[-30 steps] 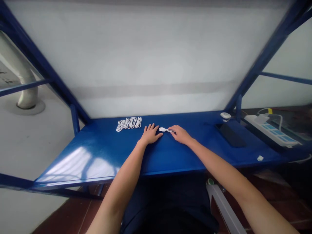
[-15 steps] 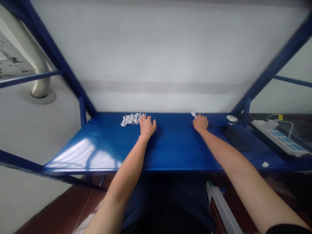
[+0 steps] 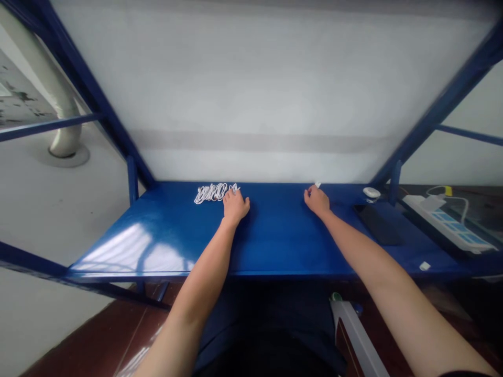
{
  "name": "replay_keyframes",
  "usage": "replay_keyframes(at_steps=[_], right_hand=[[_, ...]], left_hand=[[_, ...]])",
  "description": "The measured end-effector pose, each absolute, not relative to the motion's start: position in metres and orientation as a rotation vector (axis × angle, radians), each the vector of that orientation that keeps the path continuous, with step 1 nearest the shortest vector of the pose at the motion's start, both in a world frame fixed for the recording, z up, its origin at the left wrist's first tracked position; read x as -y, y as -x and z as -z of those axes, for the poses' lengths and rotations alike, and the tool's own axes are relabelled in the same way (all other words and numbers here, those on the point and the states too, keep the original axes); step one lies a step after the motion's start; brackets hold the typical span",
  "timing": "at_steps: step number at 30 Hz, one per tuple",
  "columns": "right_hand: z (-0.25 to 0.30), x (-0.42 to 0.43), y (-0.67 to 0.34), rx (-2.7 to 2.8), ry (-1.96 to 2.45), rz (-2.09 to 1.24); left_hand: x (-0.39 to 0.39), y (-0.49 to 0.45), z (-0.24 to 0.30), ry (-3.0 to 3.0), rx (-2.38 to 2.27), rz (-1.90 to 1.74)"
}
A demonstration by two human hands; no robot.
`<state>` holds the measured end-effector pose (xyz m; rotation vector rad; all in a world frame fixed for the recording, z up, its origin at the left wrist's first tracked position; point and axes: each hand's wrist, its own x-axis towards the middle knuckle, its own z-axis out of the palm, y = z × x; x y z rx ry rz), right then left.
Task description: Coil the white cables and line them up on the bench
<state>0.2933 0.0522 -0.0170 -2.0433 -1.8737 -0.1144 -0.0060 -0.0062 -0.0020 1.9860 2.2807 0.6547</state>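
Note:
My left hand (image 3: pixel 234 204) rests at the back of the blue table (image 3: pixel 165 241), its fingers curled on the right end of a pile of coiled white cables (image 3: pixel 211 192). My right hand (image 3: pixel 316 200) is closed near the back edge of the table, further right. A small white cable bundle (image 3: pixel 317 185) pokes out above its fingers.
A black phone (image 3: pixel 377 224) lies flat at the right, with a small white round object (image 3: pixel 371 192) behind it. A white power strip (image 3: pixel 448 228) sits on a dark surface beyond the blue frame post. A small white piece (image 3: pixel 424 266) lies near the table's front right edge.
My right hand carried the small cable bundle from the table's middle to the back right. My left hand slid back and left onto the cable pile. In the last half second both barely moved.

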Motion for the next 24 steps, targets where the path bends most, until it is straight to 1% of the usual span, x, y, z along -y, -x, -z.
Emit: replay_keyframes(at_steps=[2,5,9,11,16,20,24], right_hand=[[0.017,-0.043,-0.289,1.948,1.973,0.16],[0.02,-0.022,-0.275,2.116,1.766,0.186],[0.025,0.006,-0.247,2.36,1.48,0.106],[0.025,0.012,-0.233,2.453,1.405,0.066],[0.021,0.01,-0.212,2.375,1.502,-0.001],[0.02,0.008,-0.211,2.28,1.543,-0.02],[0.018,0.008,-0.21,2.309,1.521,-0.069]], left_hand=[[0.005,0.009,0.002,-1.99,-2.293,-0.658],[0.003,0.01,0.002,-2.025,-2.235,-0.559],[0.002,0.007,0.002,-2.017,-2.197,-0.523],[0.0,0.007,0.002,-1.989,-2.196,-0.55],[-0.001,-0.002,0.005,-1.987,-2.004,-0.691],[0.011,-0.025,0.006,-2.056,-1.765,-0.742],[0.019,-0.041,0.006,-1.954,-1.44,-0.808]])
